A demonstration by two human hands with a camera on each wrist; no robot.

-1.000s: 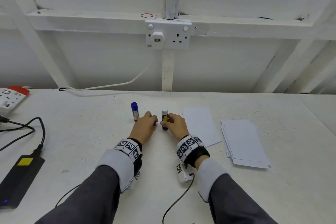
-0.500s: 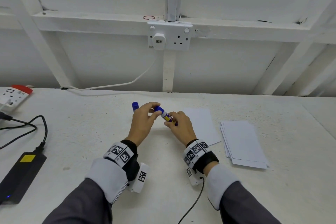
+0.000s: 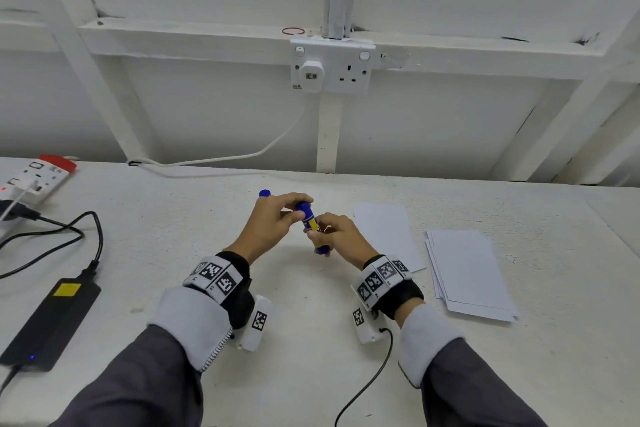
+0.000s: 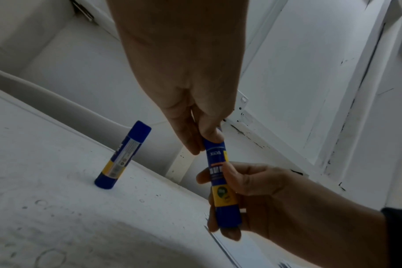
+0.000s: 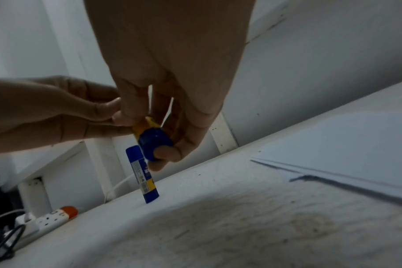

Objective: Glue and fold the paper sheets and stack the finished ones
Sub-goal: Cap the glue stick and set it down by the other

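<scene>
Blue glue stick, held at both ends, cap on

Item: glue stick (image 3: 313, 226), blue with a yellow band, centre of the head view, raised off the table (image 3: 311, 374). Long axis: tilted, cap end toward the upper left of the frame, base toward the lower right.

Holders: left hand (image 3: 273, 218) pinches the cap end; right hand (image 3: 341, 236) wraps the lower barrel and base. Both clamp the 1 stick, nearly touching each other. Judged step: pulling the cap off along the axis, the left hand being the nearer one to the cap.

Also listed: 1 spare glue stick (image 4: 123, 156) upright on the table, upper left of the hands; 1 single paper sheet (image 3: 388, 236) just right of the right hand; 1 paper stack (image 3: 467, 274) further right. No gluing or folding evident yet.
</scene>
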